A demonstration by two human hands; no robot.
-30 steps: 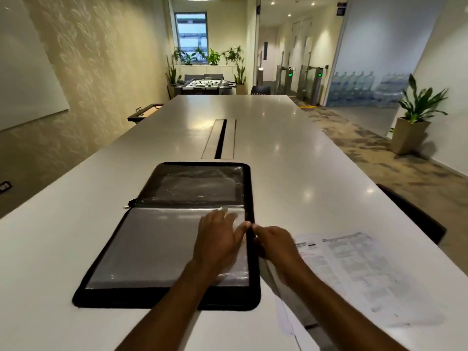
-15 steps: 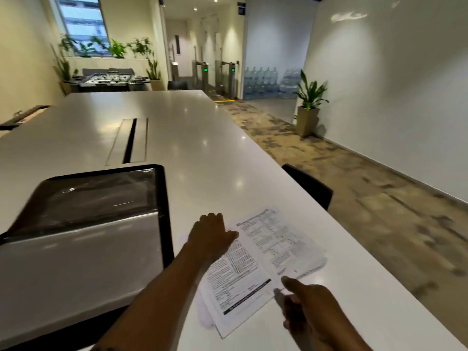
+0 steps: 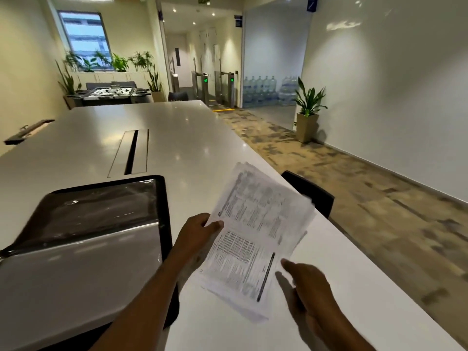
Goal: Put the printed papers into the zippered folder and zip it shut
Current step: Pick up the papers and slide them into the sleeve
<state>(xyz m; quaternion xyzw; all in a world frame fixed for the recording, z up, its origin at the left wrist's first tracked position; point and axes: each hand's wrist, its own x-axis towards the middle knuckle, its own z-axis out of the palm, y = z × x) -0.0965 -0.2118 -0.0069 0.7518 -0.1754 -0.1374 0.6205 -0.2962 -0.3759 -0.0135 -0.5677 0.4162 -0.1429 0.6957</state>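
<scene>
A black zippered folder point(image 3: 83, 239) lies open on the white table point(image 3: 177, 138) at the left, its clear plastic inner sleeves facing up. A stack of printed papers point(image 3: 255, 236) is lifted off the table to the right of the folder, blurred by motion. My left hand point(image 3: 196, 234) grips the stack's left edge, thumb on top. My right hand point(image 3: 307, 282) hovers just below the stack's lower right corner, fingers spread, index finger pointing toward the paper; it holds nothing.
A black chair back point(image 3: 311, 191) stands at the table's right edge, close to the papers. A cable slot point(image 3: 131, 154) runs along the table's middle. A potted plant point(image 3: 307, 110) stands by the right wall. Carpeted floor lies to the right.
The view swung from the folder to the papers. My left hand left the folder, reached onto the papers and has raised the stack off the table. My right hand stays beside them.
</scene>
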